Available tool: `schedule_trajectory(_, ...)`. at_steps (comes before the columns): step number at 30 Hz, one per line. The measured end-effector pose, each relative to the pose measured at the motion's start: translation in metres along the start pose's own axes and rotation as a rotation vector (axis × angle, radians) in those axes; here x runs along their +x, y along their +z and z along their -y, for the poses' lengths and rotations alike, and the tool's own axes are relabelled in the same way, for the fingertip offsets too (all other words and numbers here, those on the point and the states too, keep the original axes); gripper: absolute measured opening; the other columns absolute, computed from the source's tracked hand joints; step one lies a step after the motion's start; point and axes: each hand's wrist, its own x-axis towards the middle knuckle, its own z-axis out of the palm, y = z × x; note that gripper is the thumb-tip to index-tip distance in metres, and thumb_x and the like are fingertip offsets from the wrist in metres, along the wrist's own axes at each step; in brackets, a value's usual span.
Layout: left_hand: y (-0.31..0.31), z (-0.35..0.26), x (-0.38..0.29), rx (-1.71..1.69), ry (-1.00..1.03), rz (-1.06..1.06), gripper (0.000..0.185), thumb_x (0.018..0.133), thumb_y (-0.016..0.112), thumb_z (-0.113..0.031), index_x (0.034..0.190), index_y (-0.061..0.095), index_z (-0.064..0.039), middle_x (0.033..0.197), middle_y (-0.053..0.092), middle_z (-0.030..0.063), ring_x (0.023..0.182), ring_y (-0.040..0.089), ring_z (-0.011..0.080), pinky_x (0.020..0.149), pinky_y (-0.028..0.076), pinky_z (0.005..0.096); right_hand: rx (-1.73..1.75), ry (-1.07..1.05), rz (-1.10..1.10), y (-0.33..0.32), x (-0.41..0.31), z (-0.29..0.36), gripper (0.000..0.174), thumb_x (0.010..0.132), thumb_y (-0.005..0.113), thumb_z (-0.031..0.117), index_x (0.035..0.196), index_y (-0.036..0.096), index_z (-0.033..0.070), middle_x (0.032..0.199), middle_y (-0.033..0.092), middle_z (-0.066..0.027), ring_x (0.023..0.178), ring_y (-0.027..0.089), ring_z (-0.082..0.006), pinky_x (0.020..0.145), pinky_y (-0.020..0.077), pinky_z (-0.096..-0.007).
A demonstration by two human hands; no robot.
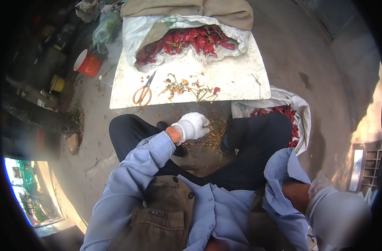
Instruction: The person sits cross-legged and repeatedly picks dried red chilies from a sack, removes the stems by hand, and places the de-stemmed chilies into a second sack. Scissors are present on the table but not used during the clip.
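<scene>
My left hand (193, 126), in a white knitted glove, hangs between my knees in front of the table's near edge. Its fingers are curled in and I see nothing held in them. My right hand (338, 216), also gloved, is raised close at the lower right, blurred, its fingers not readable. A white-topped table (241, 81) stands before me. On it lie orange-handled scissors (143, 94) and a heap of cut pepper stems (181, 88). Behind them a white woven sack (137, 34) lies with its mouth towards me, holding dried red chili peppers (194, 39).
Beside my right knee a second woven sack (304, 116) stands open with red peppers (294, 125) inside. Stem scraps (214, 135) litter the floor between my feet. A red bucket (90, 64), a yellow container (57, 83) and a green plastic bag (106, 28) are at the left.
</scene>
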Motion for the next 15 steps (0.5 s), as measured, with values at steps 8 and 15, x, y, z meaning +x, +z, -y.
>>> schedule_trajectory(8,-0.036,0.029,0.010,0.077,-0.073,0.070,0.033,0.090,0.070,-0.038,0.084,0.072,-0.006,0.073,0.066,0.0180,0.072,0.066,0.0383,0.069,0.053,0.0458,-0.494,0.561,0.090,-0.047,-0.026,-0.163,0.023,0.090,0.070,0.009,0.108,0.073,-0.005,0.100,0.076,-0.0113,0.091,0.070,-0.0154,0.081,0.0543,-0.0274)
schedule_trajectory(15,-0.129,0.150,0.048,0.087,-0.360,-0.416,0.029,0.084,0.071,-0.031,0.097,0.074,-0.005,0.091,0.071,0.0194,0.089,0.069,0.0370,0.081,0.053,0.0433,-0.995,1.545,0.507,-0.144,-0.094,-0.328,0.064,0.085,0.071,0.057,0.089,0.074,-0.007,0.084,0.074,-0.0195,0.079,0.073,-0.0291,0.075,0.0544,-0.0381)
